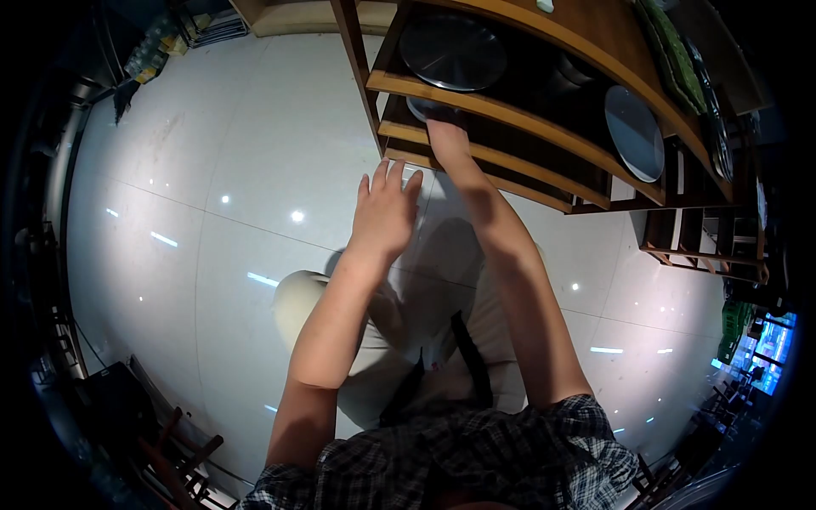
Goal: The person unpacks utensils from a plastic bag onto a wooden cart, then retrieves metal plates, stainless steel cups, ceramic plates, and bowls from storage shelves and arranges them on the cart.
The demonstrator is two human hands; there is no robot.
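Note:
My left hand hovers over the tiled floor in front of a wooden shelf unit, fingers spread and holding nothing. Into a lower level of that unit reaches my right hand; its fingers are hidden in shadow behind a shelf edge. A round grey thing, perhaps a plate or lid, shows partly beside the right hand; whether I grip it cannot be seen. On the level above lies a large round metal disc, like a tray or lid. Another round grey plate-like disc leans farther right.
Green folded cloth or mats sit at the unit's upper right. A smaller wooden rack stands right of it. Bottles are at the far upper left, a dark wooden chair at lower left. Pale glossy tiles cover the floor.

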